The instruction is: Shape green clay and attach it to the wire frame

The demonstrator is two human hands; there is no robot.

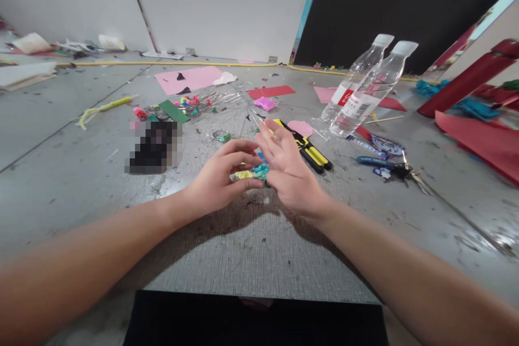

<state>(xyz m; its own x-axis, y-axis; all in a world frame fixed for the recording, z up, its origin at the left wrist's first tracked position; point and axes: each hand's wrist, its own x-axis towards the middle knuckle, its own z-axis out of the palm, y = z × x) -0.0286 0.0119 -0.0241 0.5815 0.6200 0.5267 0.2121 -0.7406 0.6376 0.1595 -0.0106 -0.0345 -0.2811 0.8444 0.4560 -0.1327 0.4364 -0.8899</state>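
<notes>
Small yellow crumpled pieces (pixel 243 174) and teal pieces (pixel 260 171) lie between my two hands, partly hidden by the fingers. My left hand (pixel 225 173) curves around their left side with its fingers apart. On the right, my right hand (pixel 287 170) is slightly blurred, its fingers spread and raised beside the pieces. Whether any fingertip touches them cannot be made out. Just behind my right hand are yellow-and-black pliers (pixel 310 148) and a pink round piece (pixel 300 128).
Two clear bottles (pixel 354 102) stand at the right, near a red cylinder (pixel 466 78) and blue-handled keys (pixel 399 168). A pixelated dark object (pixel 154 147) lies left. Behind are pink paper (pixel 194 78), red paper (pixel 271 91) and wires with colourful bits (pixel 194 104).
</notes>
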